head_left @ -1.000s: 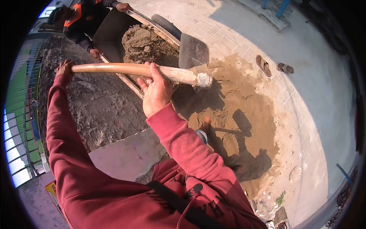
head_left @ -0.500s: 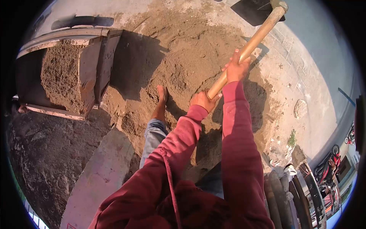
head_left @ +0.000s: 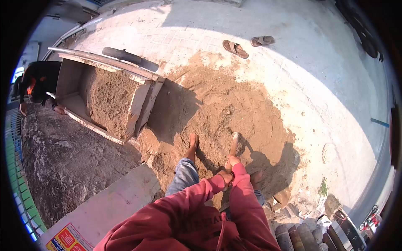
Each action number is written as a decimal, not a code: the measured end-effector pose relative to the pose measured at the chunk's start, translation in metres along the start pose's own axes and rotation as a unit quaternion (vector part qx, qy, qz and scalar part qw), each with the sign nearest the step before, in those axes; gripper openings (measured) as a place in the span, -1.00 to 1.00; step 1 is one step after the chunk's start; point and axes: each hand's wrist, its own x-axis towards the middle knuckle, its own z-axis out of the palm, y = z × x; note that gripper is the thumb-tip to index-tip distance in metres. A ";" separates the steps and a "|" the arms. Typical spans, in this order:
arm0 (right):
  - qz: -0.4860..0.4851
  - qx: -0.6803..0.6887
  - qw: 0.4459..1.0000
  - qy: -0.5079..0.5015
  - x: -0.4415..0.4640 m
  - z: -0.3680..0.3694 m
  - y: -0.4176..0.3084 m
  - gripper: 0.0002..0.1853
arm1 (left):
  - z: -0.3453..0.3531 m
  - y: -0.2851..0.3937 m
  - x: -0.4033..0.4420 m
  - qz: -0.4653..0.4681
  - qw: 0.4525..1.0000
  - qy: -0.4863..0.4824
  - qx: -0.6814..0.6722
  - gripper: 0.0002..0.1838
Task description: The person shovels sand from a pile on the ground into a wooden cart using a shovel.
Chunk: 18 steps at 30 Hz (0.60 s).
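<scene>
Both my hands are wrapped round the wooden handle of a hoe (head_left: 234, 146). My left hand (head_left: 227, 177) grips the lower part of the handle, close to my body. Just ahead of it, my right hand (head_left: 233, 161) holds farther along, almost touching the left. The head end of the hoe is down at the heap of sand (head_left: 217, 113) between my feet; its blade is hidden from me. My bare left foot (head_left: 193, 141) stands on the sand, and the right foot (head_left: 256, 177) shows partly beside my right sleeve.
To the left is a cart (head_left: 140, 111) part-filled with sand, its wheel (head_left: 122, 55) on the far side. Another person's hand (head_left: 60, 110) rests at its edge. Sandals (head_left: 235, 49) lie beyond the heap. Stacked roof tiles (head_left: 307, 237) are at lower right, a pale slab (head_left: 113, 205) at lower left.
The hoe has swung down from its raised position at upper right to the sand. My hands have come lower and closer together, and the view has tilted up.
</scene>
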 end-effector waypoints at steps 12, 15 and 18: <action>-0.038 0.310 0.947 0.074 -0.074 0.015 -0.007 -0.64 | -0.234 -0.013 -0.184 0.082 0.903 -0.256 0.335 -0.76; -0.077 0.282 0.954 0.071 0.005 0.064 -0.017 -0.71 | -0.337 -0.053 -0.197 0.305 0.785 -0.061 0.536 -0.71; -0.124 0.321 0.936 -0.070 -0.094 0.221 -0.009 -0.86 | -0.450 -0.013 -0.368 0.166 0.781 0.124 0.589 -0.67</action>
